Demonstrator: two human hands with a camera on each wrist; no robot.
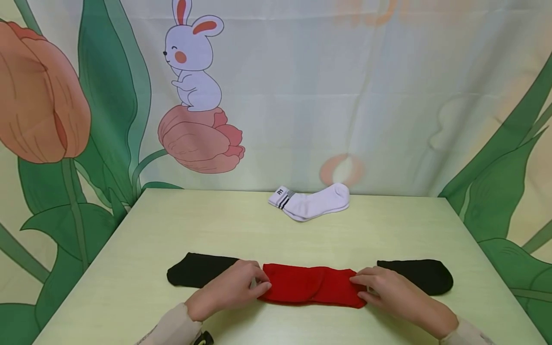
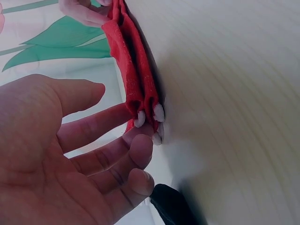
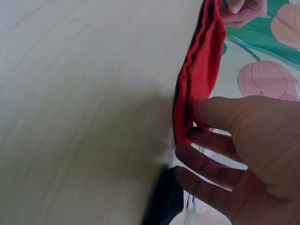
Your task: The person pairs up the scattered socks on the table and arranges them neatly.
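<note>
On the pale, wood-grained surface [image 1: 215, 235], we had a long, folded red fabric bundle [image 1: 310, 285] lying flat. We judged it light, soft and unbreakable, unlikely to slip, though its layers might slide apart; each end seemed best held with all layers pinched. Our left hand [image 1: 235, 285] was loosely spread, fingertips touching the bundle's left end, thumb clear of it. Our right hand [image 1: 388, 290] curved gently, thumb and forefinger at the right end; whether they pinched it, we could not tell. A rounded black fabric piece [image 1: 198, 269] lay left of the bundle, another black fabric piece [image 1: 424, 275] right of it, and white socks with black stripes [image 1: 321, 203] behind it.
</note>
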